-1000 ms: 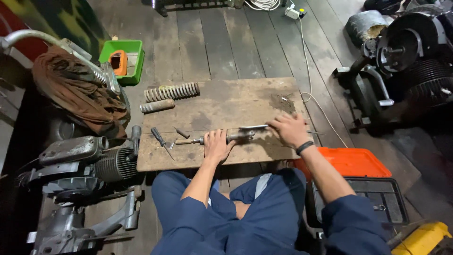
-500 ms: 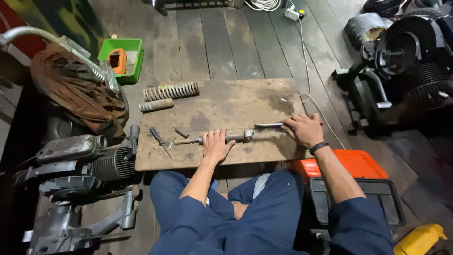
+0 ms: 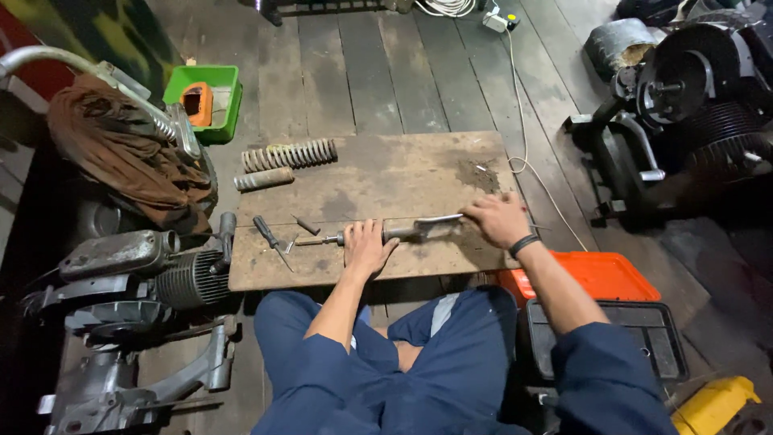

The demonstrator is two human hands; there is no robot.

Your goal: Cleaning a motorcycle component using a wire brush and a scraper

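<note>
I sit on the floor at a low wooden board (image 3: 378, 173). A long metal shaft-like part (image 3: 403, 233) lies across its near side. My left hand (image 3: 366, 248) presses down on the middle of that part and grips it. My right hand (image 3: 498, 219) holds the part's right end, where a thin metal rod (image 3: 439, 218) sticks out to the left of my fingers. A black band sits on my right wrist. A screwdriver (image 3: 271, 240) and a small dark pin (image 3: 306, 225) lie left of my left hand.
A coil spring (image 3: 290, 155) and a short ribbed sleeve (image 3: 263, 178) lie at the board's far left. A green tray (image 3: 205, 101) stands beyond. Engine parts (image 3: 153, 274) crowd the left, another engine (image 3: 692, 105) the right. An orange case (image 3: 596, 278) sits by my right knee.
My right hand has shifted a little to the right along the part's end. My left hand stays pressed on the middle of the part.
</note>
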